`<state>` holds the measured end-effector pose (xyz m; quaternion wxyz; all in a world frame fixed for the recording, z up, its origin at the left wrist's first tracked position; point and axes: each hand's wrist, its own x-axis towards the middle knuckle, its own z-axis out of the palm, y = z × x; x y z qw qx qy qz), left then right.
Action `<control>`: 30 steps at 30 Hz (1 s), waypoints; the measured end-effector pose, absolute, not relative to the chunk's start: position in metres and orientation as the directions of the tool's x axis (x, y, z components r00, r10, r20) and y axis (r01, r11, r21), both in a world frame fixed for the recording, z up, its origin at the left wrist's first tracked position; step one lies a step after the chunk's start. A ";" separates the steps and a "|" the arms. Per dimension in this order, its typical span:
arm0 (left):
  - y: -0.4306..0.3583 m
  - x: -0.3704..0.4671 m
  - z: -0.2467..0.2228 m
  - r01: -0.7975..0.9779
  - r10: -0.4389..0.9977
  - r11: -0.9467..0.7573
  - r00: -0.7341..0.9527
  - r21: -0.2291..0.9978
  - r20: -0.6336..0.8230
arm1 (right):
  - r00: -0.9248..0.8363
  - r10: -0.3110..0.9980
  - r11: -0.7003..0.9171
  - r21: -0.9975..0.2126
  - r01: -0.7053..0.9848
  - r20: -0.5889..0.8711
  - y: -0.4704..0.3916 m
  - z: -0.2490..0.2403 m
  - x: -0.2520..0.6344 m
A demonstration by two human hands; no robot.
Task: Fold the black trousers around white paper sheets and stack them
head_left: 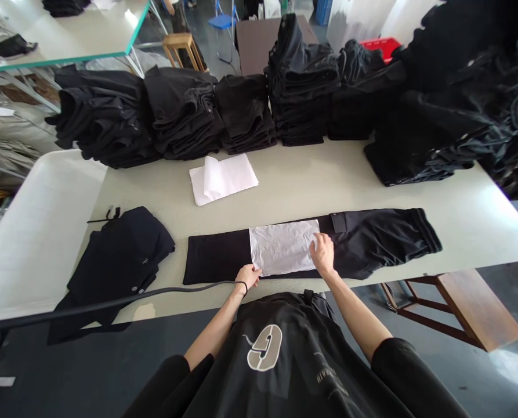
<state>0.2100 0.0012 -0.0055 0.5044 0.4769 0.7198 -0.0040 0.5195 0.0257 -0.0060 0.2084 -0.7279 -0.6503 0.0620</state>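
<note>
Black trousers lie folded lengthwise across the table, the elastic waistband at the right. A thin white sheet covers their middle part. My left hand pinches the sheet's lower left corner at the near edge of the trousers. On the sheet's right edge rests my right hand, its fingers bent and apart, touching the sheet beside the pocket flap.
Stacks of folded black garments line the table's far edge. White paper sheets lie behind the trousers. A dark garment and a white bin are at left, with a black cable crossing in front. A wooden stool stands at right.
</note>
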 end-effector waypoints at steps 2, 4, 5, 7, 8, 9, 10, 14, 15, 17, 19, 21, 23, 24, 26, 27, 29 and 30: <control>0.000 0.214 -0.002 0.724 0.693 0.524 -0.055 0.449 -0.719 | -0.085 0.982 0.148 -0.403 0.903 0.169 0.031 -0.008 0.499; -0.001 0.218 0.001 0.764 0.709 0.496 -0.080 0.413 -0.701 | -0.226 0.968 0.250 -0.398 0.883 0.108 0.036 -0.014 0.482; -0.002 0.220 0.002 0.786 0.720 0.478 -0.095 0.392 -0.688 | -0.248 0.966 0.258 -0.393 0.883 0.076 0.038 -0.019 0.477; -0.004 0.219 0.003 0.815 0.737 0.454 -0.117 0.360 -0.666 | -0.213 0.976 0.209 -0.385 0.899 0.034 0.040 -0.030 0.473; -0.006 0.217 0.003 0.817 0.739 0.453 -0.122 0.356 -0.662 | -0.180 0.983 0.176 -0.383 0.907 0.026 0.040 -0.035 0.474; -0.007 0.212 0.003 0.812 0.736 0.461 -0.124 0.359 -0.665 | -0.151 0.988 0.149 -0.379 0.913 0.026 0.039 -0.040 0.476; -0.008 0.206 0.003 0.801 0.726 0.474 -0.122 0.364 -0.677 | -0.131 0.991 0.133 -0.374 0.918 0.032 0.038 -0.045 0.479; -0.004 0.178 0.011 0.825 0.706 0.491 -0.191 0.278 -0.681 | -0.129 0.991 0.135 -0.347 0.928 0.039 0.033 -0.051 0.486; 0.001 0.176 0.014 0.845 0.743 0.469 -0.221 0.257 -0.632 | -0.134 0.990 0.137 -0.344 0.929 0.032 0.033 -0.051 0.486; 0.014 0.186 0.020 0.886 0.870 0.358 -0.202 0.295 -0.450 | -0.145 0.989 0.141 -0.343 0.929 0.015 0.032 -0.049 0.485; 0.031 0.213 0.020 0.911 0.973 0.123 -0.031 0.394 -0.231 | -0.153 0.988 0.146 -0.339 0.929 0.006 0.032 -0.048 0.484; 0.047 0.249 0.012 0.883 0.977 -0.151 0.203 0.445 -0.070 | -0.154 0.988 0.148 -0.331 0.932 0.008 0.032 -0.048 0.483; 0.058 0.281 -0.002 0.831 0.922 -0.335 0.386 0.443 -0.025 | -0.158 0.987 0.154 -0.319 0.935 0.016 0.033 -0.048 0.483; 0.061 0.294 -0.010 0.810 0.894 -0.392 0.448 0.436 -0.028 | -0.163 0.986 0.161 -0.313 0.936 0.018 0.034 -0.049 0.483; 0.063 0.310 -0.025 0.784 0.850 -0.460 0.524 0.417 -0.048 | -0.185 0.983 0.180 -0.308 0.934 0.013 0.038 -0.048 0.483; 0.062 0.314 -0.031 0.777 0.837 -0.479 0.544 0.408 -0.054 | -0.199 0.980 0.191 -0.311 0.931 0.006 0.040 -0.048 0.483; 0.059 0.314 -0.040 0.771 0.826 -0.499 0.561 0.395 -0.053 | -0.217 0.976 0.203 -0.327 0.923 -0.008 0.047 -0.047 0.485; 0.057 0.312 -0.042 0.772 0.827 -0.498 0.560 0.395 -0.051 | -0.220 0.976 0.202 -0.338 0.919 -0.014 0.050 -0.047 0.487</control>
